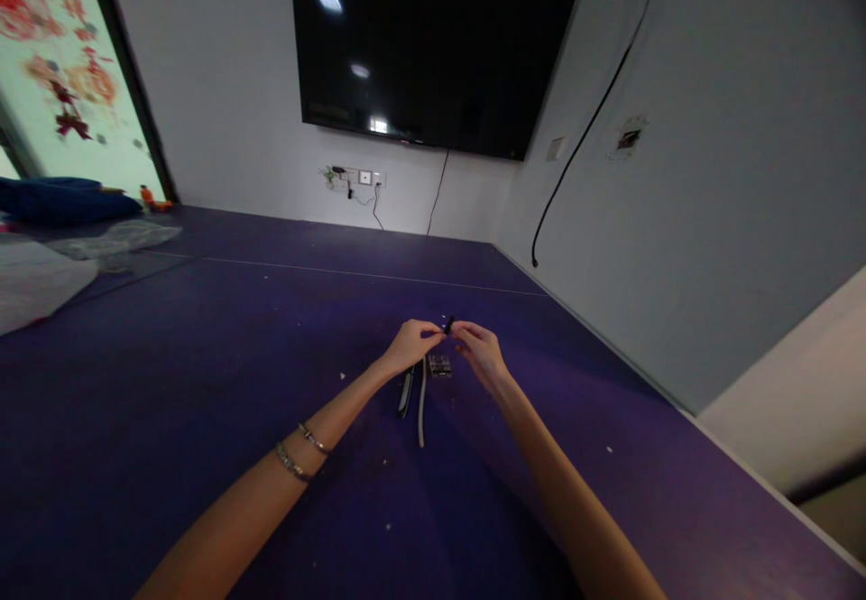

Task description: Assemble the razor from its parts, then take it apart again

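Note:
Both my hands meet over a dark purple surface (271, 383), pinching a small black piece (449, 324) between them. My left hand (414, 344) closes thumb and fingers on its left side. On its other side, my right hand (479, 349) grips it with the fingertips. The piece is too small to name exactly. Just below the hands lies a small circuit board (439, 366). Beside the board stretches a thin grey-white strip (421, 410). Left of that strip rests a narrow black and grey tool (406, 392), its upper end hidden by my left hand.
A large black television (433, 41) hangs on the wall above sockets (365, 178). One black cable (588, 126) dangles down the right wall. Clear plastic sheeting (118, 237), a white bag (41, 284) and dark blue cloth (64, 200) lie at the far left. Small white scraps dot the surface.

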The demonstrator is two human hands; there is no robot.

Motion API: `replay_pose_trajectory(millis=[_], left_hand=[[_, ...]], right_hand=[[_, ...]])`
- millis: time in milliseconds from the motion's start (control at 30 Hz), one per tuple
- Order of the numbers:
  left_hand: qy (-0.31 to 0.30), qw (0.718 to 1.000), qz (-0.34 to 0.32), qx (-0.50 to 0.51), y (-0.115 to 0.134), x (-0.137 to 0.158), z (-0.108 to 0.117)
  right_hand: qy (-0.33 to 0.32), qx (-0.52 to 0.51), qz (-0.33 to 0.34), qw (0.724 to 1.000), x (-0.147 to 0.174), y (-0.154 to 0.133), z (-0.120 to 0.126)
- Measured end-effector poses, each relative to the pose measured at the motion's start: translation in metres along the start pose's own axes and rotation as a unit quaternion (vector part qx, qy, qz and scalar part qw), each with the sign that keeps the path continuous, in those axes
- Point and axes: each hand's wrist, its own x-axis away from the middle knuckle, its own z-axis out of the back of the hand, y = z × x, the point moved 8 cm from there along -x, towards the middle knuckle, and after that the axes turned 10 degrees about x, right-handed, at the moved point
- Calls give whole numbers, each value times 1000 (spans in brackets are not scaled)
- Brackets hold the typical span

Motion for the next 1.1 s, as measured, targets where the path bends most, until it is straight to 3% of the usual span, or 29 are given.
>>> replay_pose_trajectory(millis=[233, 333, 467, 600, 867, 1100], left_hand=[[7, 1000, -2, -11, 0, 1, 1], [-13, 998, -12, -66, 3, 0, 3], [-97, 972, -36, -211, 4, 1, -3], [-125, 950, -40, -282, 1, 5, -7], [-131, 945, -12, -300, -7, 9, -6], [-132, 950, -5, -281, -11, 11, -8]], right_hand=[[-11, 6, 3, 1000, 0, 1, 0], [-21, 18, 20, 999, -1, -4, 3], [-46, 121, 68, 989, -6, -9, 5], [-86, 234, 127, 960, -6, -9, -2], [-122, 321, 167, 924, 0, -8, -7], [-106, 330, 168, 923, -8, 7, 2]])
